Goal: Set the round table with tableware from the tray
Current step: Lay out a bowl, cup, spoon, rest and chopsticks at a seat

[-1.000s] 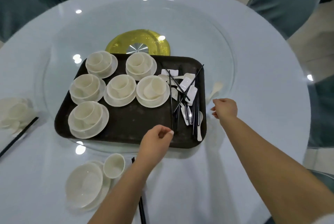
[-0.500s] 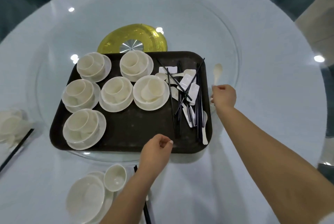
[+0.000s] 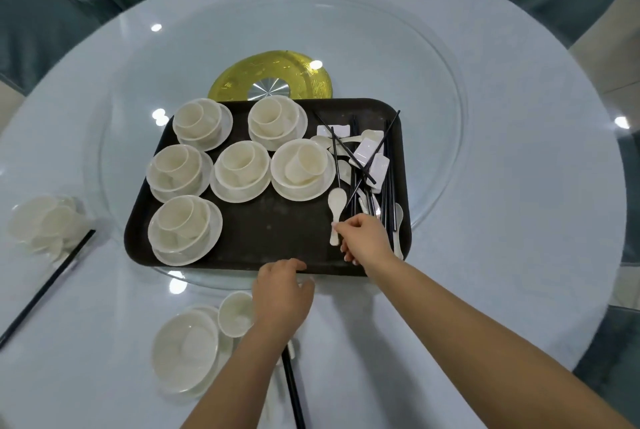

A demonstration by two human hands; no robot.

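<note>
Whereas half a second ago the right hand (image 3: 363, 236) held a white spoon (image 3: 336, 217) out past the tray's right edge, it has now swung back over the dark tray (image 3: 277, 238) and pinches that spoon by its handle, bowl pointing away, just left of the heap of black chopsticks (image 3: 389, 186) and white rests. The left hand (image 3: 282, 293) has moved up from beside the tray and now rests at its near rim, fingers loosely curled against the edge; whether it grips the rim or merely touches it cannot be told.

Judgement: the spoon is picked out but not yet placed, so the near place setting (image 3: 194, 349), a plate with bowl and a cup beside it on the round table (image 3: 519, 255), with one pair of chopsticks to its right, looks to be its destination. Six stacked sets remain on the tray; another setting lies at the far left of the table.

Right forearm reaches forward from lower right, wrist slightly bent down. Left forearm comes up from the bottom centre.
</note>
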